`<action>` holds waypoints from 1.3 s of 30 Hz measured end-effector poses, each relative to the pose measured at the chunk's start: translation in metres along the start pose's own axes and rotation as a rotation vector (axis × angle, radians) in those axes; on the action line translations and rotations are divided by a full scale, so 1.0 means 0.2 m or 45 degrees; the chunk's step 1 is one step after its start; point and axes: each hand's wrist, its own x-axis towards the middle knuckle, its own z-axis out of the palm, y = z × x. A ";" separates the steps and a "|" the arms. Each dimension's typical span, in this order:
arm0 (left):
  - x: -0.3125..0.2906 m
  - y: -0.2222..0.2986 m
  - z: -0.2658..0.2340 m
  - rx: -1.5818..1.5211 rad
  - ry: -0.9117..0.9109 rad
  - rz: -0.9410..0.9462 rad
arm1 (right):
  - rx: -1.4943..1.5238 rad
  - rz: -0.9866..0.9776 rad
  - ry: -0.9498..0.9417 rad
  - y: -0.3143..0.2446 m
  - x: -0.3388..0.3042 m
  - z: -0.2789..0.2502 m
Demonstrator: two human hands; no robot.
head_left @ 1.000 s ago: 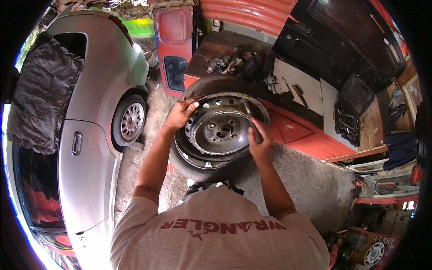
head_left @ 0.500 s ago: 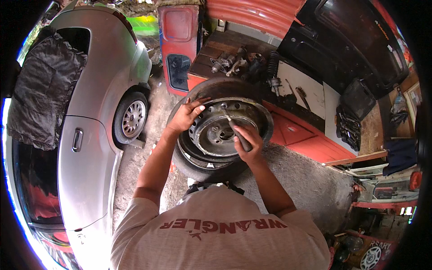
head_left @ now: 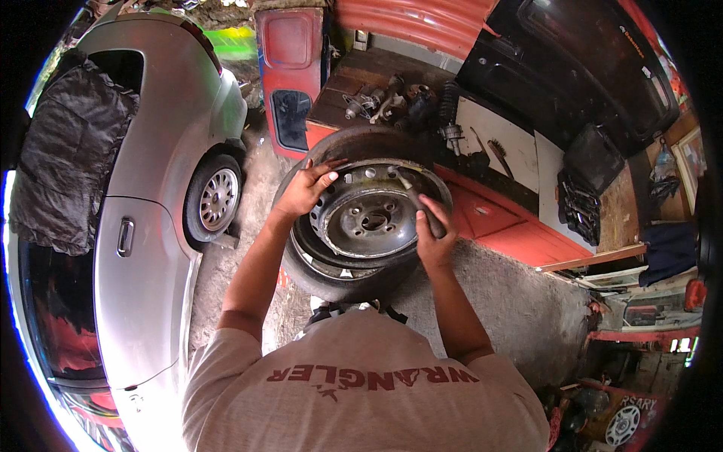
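The right hand (head_left: 438, 232) is clenched around a dark-handled tool (head_left: 413, 199), its metal end over the steel wheel rim (head_left: 388, 241); the left hand (head_left: 301, 192) lies at the rim's left edge, though whether it grips I cannot tell. The rim sits amid black tire rubber (head_left: 369, 141), near the surface (head_left: 361, 71). Glancing pressure or a rocking rim could skid the tool leftward into that hand.

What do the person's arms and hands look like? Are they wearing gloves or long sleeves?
No gloves! The left hand and right hand are both bare, and so are the forearms. I can't see any watch or bracelet. The short sleeves belong to a pale greyish-beige T-shirt with dark red lettering.
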 end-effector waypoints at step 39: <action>-0.04 0.02 0.01 -0.008 0.011 -0.028 | -0.195 -0.303 -0.215 0.02 -0.05 -0.05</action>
